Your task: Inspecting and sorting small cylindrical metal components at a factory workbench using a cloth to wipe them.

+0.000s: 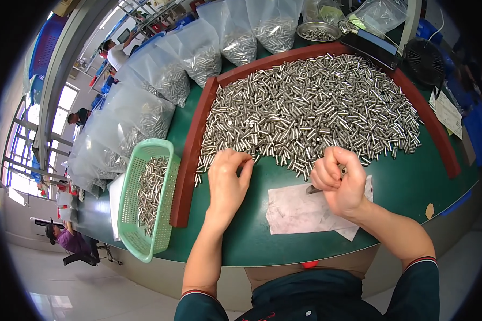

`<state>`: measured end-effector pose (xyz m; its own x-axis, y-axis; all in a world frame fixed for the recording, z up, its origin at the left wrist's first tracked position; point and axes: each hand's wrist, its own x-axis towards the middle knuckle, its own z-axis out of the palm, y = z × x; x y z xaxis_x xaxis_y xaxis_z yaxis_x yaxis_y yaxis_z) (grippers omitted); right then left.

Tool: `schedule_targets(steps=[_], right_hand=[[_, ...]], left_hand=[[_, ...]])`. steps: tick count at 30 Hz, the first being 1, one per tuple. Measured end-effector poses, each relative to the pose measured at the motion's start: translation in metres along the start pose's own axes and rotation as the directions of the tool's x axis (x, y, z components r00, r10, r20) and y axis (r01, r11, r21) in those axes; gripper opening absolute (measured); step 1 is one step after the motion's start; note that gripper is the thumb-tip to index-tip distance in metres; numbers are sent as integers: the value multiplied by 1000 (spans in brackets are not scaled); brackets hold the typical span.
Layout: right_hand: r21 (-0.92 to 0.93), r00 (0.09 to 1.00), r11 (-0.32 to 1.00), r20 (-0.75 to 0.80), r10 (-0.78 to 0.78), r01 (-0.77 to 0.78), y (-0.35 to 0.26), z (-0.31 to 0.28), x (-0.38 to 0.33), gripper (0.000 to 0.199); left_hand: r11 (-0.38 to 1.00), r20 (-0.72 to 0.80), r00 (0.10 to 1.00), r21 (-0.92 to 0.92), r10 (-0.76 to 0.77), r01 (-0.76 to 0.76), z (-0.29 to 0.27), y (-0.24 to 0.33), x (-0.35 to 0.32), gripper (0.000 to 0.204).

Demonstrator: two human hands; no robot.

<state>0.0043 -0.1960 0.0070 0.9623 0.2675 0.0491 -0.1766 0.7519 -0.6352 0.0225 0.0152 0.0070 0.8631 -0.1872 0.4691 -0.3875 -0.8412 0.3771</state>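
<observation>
So, here's the bench:
- left hand (227, 179) curled, fingertips pinching at the near edge of the metal pins (310, 109) heaped on the green table (401, 187)
- right hand (340, 179) fisted around a few pins
- green basket (144, 198) of pins sits left

A green basket (144, 200) of pins, clear bags (198, 51), a metal bowl (318, 31) and a black fan (424, 60).

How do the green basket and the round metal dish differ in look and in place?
The green basket is perforated plastic, long and rectangular, at the table's left edge; the metal dish is solid, round and shallow, at the far side among the clear bags. Both hold small silvery metal pins.
</observation>
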Motion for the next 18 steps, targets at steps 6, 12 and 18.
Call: schedule_targets(steps=[6, 12, 18], right_hand=[[-10, 1000, 1000, 12, 0, 0, 2, 3, 0, 36], [-18, 1000, 1000, 14, -9, 9, 0, 2, -1, 36], [-37, 1000, 999, 10, -12, 12, 1, 2, 0, 35]], left_hand=[[999, 32, 999, -29, 42, -41, 20, 5, 1, 15], [994, 17, 994, -5, 106, -106, 25, 7, 5, 22], [990, 38, 990, 27, 136, -137, 23, 9, 8, 22]])
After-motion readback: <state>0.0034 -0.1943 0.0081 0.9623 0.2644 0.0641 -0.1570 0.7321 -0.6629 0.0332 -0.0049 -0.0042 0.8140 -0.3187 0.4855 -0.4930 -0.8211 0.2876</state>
